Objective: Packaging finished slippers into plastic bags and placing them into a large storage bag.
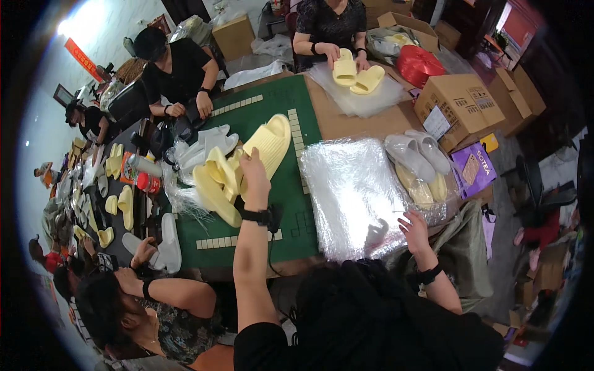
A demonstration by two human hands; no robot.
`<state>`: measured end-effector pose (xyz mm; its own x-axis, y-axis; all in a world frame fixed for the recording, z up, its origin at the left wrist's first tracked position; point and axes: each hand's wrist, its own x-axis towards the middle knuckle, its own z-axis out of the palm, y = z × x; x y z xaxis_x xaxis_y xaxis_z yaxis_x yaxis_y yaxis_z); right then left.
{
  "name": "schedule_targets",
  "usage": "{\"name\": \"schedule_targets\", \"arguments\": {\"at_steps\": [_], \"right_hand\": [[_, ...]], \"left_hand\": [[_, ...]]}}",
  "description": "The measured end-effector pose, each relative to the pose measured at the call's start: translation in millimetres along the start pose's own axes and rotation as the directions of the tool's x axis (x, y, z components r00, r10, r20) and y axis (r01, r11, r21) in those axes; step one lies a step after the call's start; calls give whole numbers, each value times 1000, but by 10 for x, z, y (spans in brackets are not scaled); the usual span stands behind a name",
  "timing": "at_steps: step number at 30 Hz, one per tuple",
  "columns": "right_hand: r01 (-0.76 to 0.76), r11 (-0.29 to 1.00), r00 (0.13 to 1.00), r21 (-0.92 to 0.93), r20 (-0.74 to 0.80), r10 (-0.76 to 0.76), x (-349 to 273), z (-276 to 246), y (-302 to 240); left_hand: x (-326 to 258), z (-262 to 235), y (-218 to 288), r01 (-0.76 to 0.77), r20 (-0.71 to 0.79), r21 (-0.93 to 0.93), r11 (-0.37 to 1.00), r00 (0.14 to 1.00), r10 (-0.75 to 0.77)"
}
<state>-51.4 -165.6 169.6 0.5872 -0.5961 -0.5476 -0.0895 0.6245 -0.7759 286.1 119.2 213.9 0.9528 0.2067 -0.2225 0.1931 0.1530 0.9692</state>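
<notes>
My left hand point(255, 170) reaches out over the green mat and is closed on a yellow slipper point(272, 139) with a ribbed strap. Just left of it, more yellow slippers point(213, 185) lie in a pile, partly hidden behind the hand. My right hand point(414, 232) is open, fingers apart, above the near right edge of a stack of clear plastic bags point(346, 191). It holds nothing. Past its fingertips lies a pair of yellow slippers point(416, 188), with a grey pair point(421, 154) on top at the far side.
The green mat point(291, 247) bears rows of white tiles. Across the table a person point(331, 31) handles yellow slippers; others sit at the left. Cardboard boxes point(458, 111), a red ribbon roll point(419, 66) and a purple package point(473, 168) stand right. A red-lidded jar point(147, 182) stands left.
</notes>
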Motion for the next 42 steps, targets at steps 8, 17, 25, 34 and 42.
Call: {"name": "schedule_targets", "arguments": {"at_steps": [8,17,25,34,42], "right_hand": [[564,756,663,-332,729,-173,-302,1081,-209],[409,900,822,-153,489,-291,-246,996,-51],[490,761,872,-425,260,-415,361,381,-385],[234,964,921,-124,345,-179,178,324,-733],[426,829,904,-362,177,-388,454,421,-470]], "left_hand": [[-1884,594,492,-20,432,-381,925,880,197],[-2398,552,62,137,767,-2,991,636,-87],[-2212,90,-1351,-585,899,385,714,414,-144],[-2324,95,-1634,-592,606,579,560,772,191],[-2329,-134,-1997,-763,788,602,235,615,-18]]}}
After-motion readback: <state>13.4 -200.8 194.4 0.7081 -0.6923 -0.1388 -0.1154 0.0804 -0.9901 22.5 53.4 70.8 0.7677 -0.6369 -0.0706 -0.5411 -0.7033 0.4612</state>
